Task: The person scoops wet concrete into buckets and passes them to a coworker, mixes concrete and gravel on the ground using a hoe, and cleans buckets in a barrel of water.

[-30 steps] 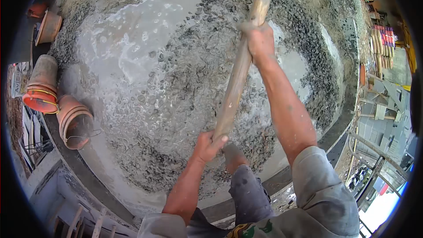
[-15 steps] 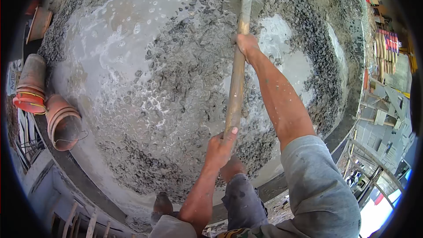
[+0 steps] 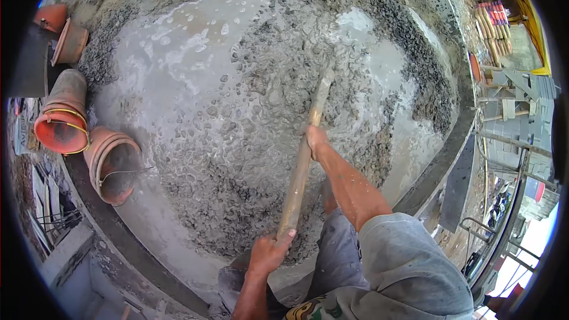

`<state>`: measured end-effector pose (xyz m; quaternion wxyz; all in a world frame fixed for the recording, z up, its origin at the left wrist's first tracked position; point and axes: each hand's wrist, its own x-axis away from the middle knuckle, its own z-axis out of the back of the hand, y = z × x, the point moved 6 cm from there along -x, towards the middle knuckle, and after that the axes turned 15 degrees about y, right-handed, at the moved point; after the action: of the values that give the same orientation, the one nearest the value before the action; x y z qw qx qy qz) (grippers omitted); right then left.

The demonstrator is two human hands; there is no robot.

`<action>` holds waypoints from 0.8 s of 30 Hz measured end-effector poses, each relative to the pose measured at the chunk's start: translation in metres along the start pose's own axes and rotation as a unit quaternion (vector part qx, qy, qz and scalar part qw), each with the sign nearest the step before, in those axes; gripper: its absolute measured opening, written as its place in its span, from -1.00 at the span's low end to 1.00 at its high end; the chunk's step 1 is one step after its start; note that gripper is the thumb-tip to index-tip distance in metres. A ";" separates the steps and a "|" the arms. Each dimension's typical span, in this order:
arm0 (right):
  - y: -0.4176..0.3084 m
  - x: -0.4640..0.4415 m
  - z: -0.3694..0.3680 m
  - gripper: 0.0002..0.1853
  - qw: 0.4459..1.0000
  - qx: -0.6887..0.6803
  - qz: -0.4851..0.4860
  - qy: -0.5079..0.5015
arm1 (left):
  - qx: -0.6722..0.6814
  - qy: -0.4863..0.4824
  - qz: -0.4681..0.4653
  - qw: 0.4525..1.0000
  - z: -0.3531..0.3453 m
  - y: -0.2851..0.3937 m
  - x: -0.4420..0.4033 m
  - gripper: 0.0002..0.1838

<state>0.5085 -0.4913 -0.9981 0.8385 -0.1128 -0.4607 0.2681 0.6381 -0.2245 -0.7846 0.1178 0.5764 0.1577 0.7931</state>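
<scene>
A long wooden-handled hoe [image 3: 301, 178] slants from near my body up into a wet concrete mix [image 3: 261, 95] of grey gravel and cement slurry. My left hand [image 3: 269, 253] is closed around the handle's lower end, thumb lying along the wood. Farther up the shaft, my right hand [image 3: 316, 141] grips it too. The cement-coated head end of the hoe runs into the mix, and its blade is hidden there. My feet are mostly hidden behind my arms and the handle.
Stacked orange buckets [image 3: 112, 166] lie tipped at the left edge, beside more buckets [image 3: 61, 127]. A low curved rim [image 3: 112, 228] borders the mix. Pools of milky water [image 3: 172, 41] lie around the gravel. Wooden-handled tools [image 3: 493, 26] and metal frames stand at right.
Both hands have drawn the hoe back toward my body and slightly left. Its head, partly visible before, has sunk into the mix. The camera view has shifted a little.
</scene>
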 end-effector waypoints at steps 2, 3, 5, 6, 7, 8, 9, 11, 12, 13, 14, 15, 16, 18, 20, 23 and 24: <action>0.046 0.059 -0.008 -0.57 0.997 0.007 -0.078 0.005 | -0.024 0.004 0.015 1.000 0.023 -0.039 0.038 -0.32; 0.065 0.090 -0.014 -0.56 0.997 0.022 -0.067 -0.010 | -0.011 0.024 0.031 0.999 0.036 -0.064 0.055 -0.32; 0.089 0.171 -0.020 -0.59 0.993 0.079 -0.076 -0.050 | 0.001 0.033 0.089 0.995 0.056 -0.120 0.098 -0.32; 0.118 0.199 -0.026 -0.62 0.985 0.106 -0.105 -0.091 | 0.001 0.036 0.131 0.991 0.064 -0.144 0.128 -0.33; 0.143 0.229 -0.024 -0.60 0.983 0.105 -0.116 -0.094 | 0.004 0.040 0.169 0.985 0.070 -0.165 0.158 -0.33; 0.144 0.267 -0.016 -0.57 0.978 0.114 -0.095 -0.147 | 0.028 0.049 0.180 0.982 0.068 -0.198 0.187 -0.36; 0.152 0.300 -0.008 -0.52 0.967 0.109 -0.157 -0.169 | 0.107 0.082 0.190 0.972 0.074 -0.188 0.218 -0.47; 0.188 0.324 0.005 -0.58 0.953 0.210 -0.108 -0.189 | 0.326 0.129 0.370 0.860 0.029 -0.292 0.292 -0.49; 0.206 0.326 0.013 -0.56 0.937 0.247 -0.108 -0.224 | 0.257 0.112 0.369 0.886 0.027 -0.275 0.297 -0.47; 0.194 0.330 0.023 -0.63 0.935 0.216 -0.095 -0.263 | 0.184 0.093 0.366 0.908 0.028 -0.252 0.309 -0.46; 0.178 0.323 0.034 -0.67 0.944 0.152 -0.125 -0.264 | 0.106 0.071 0.362 0.923 0.031 -0.232 0.317 -0.45; 0.156 0.308 0.043 -0.72 0.949 0.085 -0.150 -0.263 | 0.113 0.054 0.311 0.942 0.033 -0.172 0.284 -0.48; 0.126 0.286 0.049 -0.76 0.950 0.017 -0.169 -0.263 | 0.120 0.039 0.259 0.958 0.035 -0.113 0.252 -0.50; -0.008 0.225 0.069 -0.83 0.965 -0.035 -0.136 -0.220 | 0.002 0.039 0.045 0.998 0.027 -0.031 0.174 -0.48; -0.121 0.138 0.082 -0.86 0.986 -0.090 -0.028 -0.135 | -0.026 0.045 -0.126 0.991 -0.017 0.033 0.067 -0.40; -0.290 0.032 0.087 -0.72 0.976 -0.138 0.147 -0.075 | 0.064 0.024 -0.227 0.972 -0.054 0.171 -0.078 -0.45; -0.341 0.015 0.079 -0.73 0.966 -0.157 0.190 -0.072 | 0.069 0.025 -0.250 0.965 -0.062 0.204 -0.129 -0.47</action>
<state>0.5668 -0.7711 -0.7954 0.7085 -0.3086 -0.5262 0.3548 0.6181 -0.4675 -0.8367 0.2682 0.5054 0.3541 0.7398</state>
